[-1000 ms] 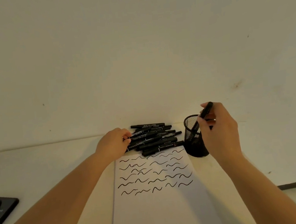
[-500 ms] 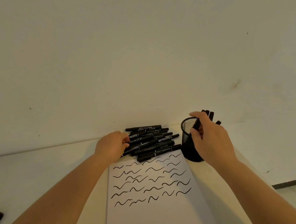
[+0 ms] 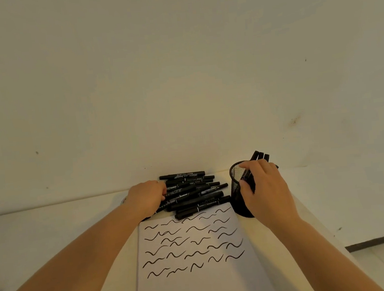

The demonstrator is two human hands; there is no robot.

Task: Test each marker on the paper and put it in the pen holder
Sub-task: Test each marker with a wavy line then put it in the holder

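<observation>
The right hand curls its fingers around a marker at the pen holder rim. The left hand, fingers curled, grips a marker in the pile at the desk's far edge. The paper lies nearer, between both arms.

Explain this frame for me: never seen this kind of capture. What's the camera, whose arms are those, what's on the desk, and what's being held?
There is no robot here. A person wears one wide-angle camera on the head, looking forward and down, so the two bare arms are the wearer's own.

On the white table lies a sheet of paper covered with rows of black test squiggles. Behind it sits a pile of black markers, and to its right a black mesh pen holder with a few markers already standing in it.

The left hand rests on the pile, fingers curled onto it; its exact grip is hidden. The right hand pinches one marker at the holder's rim, apparently dropping it in.
</observation>
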